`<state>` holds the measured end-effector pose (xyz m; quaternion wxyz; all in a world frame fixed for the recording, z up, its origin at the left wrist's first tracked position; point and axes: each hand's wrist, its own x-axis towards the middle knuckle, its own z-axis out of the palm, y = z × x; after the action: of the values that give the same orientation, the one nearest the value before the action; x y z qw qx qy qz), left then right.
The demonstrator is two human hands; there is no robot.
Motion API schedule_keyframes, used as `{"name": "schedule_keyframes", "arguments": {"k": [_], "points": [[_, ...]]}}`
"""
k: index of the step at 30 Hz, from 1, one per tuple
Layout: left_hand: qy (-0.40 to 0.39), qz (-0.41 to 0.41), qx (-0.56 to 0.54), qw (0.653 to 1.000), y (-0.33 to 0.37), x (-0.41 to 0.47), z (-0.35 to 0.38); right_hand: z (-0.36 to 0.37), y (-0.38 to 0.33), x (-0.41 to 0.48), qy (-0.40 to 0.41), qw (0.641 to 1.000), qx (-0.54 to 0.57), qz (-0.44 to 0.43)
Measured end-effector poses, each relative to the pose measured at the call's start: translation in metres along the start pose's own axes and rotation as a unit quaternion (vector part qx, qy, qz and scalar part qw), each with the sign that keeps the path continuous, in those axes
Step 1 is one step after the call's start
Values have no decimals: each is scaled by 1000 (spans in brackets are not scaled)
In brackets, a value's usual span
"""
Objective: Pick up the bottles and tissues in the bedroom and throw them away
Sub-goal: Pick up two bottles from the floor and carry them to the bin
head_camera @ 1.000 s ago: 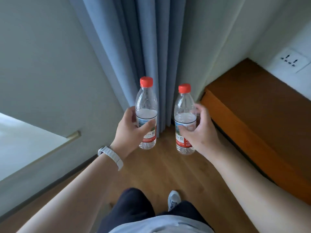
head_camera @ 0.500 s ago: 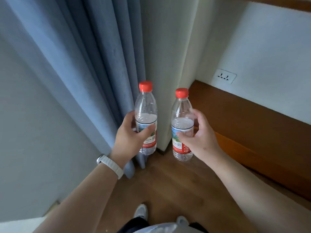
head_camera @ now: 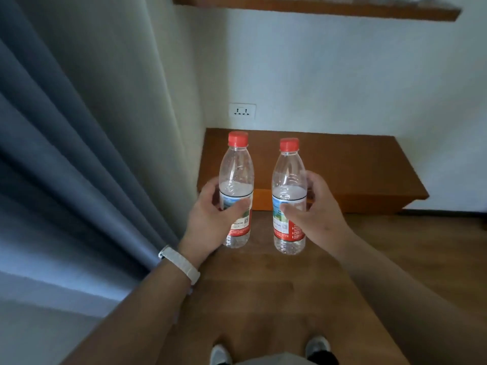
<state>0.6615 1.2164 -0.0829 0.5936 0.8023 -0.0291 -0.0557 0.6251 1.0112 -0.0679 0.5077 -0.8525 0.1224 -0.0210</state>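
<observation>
I hold two clear plastic water bottles with red caps upright in front of me, side by side and apart. My left hand (head_camera: 210, 219) grips the left bottle (head_camera: 236, 175) around its label; a white band sits on that wrist. My right hand (head_camera: 316, 214) grips the right bottle (head_camera: 287, 177) the same way. Both bottles look nearly empty, with red and green labels. No tissues are in view.
A low wooden bench (head_camera: 342, 164) stands against the white wall ahead, a wall socket (head_camera: 242, 111) above its left end. A wooden shelf (head_camera: 316, 7) runs overhead. Blue-grey curtains (head_camera: 52, 167) hang on the left. Wooden floor (head_camera: 263, 285) lies below, with my shoes at the bottom edge.
My view has swung to the right: the curtains slid to the left edge and the bench and socket now face me. Both hands kept the bottles upright.
</observation>
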Motion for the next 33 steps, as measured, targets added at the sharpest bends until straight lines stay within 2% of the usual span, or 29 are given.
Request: {"name": "schedule_keyframes", "arguments": {"k": [8,20,33], "points": [[-100,31,-16,994,53,6,130,-125,57,-16,90,996,14,5],[-217,105,41,970,163,-22,377,-353,177,-70,241,966,86,41],[-355,167,51,918,226,-14,551,-478,256,-119,388,911,77,118]]}}
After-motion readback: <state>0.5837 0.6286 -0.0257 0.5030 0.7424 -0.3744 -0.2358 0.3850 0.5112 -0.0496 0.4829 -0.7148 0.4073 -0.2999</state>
